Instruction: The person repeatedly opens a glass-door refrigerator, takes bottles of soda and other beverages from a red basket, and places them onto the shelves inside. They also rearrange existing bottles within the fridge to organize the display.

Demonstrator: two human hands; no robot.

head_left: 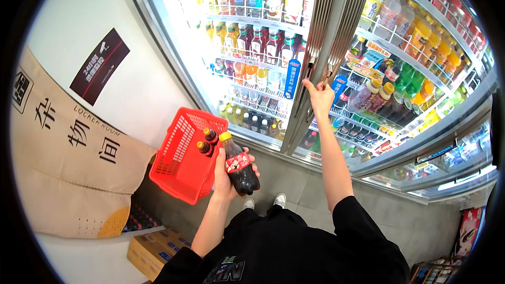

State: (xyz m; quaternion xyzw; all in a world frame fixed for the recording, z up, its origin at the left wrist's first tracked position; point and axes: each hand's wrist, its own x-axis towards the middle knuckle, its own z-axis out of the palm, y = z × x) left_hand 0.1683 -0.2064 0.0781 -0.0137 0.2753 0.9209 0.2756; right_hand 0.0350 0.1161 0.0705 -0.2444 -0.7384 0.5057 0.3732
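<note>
On my feed, the left hand (223, 180) grasps a tilted bottle (239, 164) at seven o'clock: clear-walled, yellow-capped, red-labelled, dark liquid inside. The right hand (321, 96) is by the cooler's ribbed metal door edge (322, 16) at two o'clock; whether it's gripping, I can't tell.

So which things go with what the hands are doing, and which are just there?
Part of the job:
- yellow-capped dark bottle, held in the left fingers
- red basket
- two smaller-looking bottles inside it
- fridge door handles, with the right fingers beside them

Just there:
- cardboard boxes
- beige curtain
- dark wall sign
</note>
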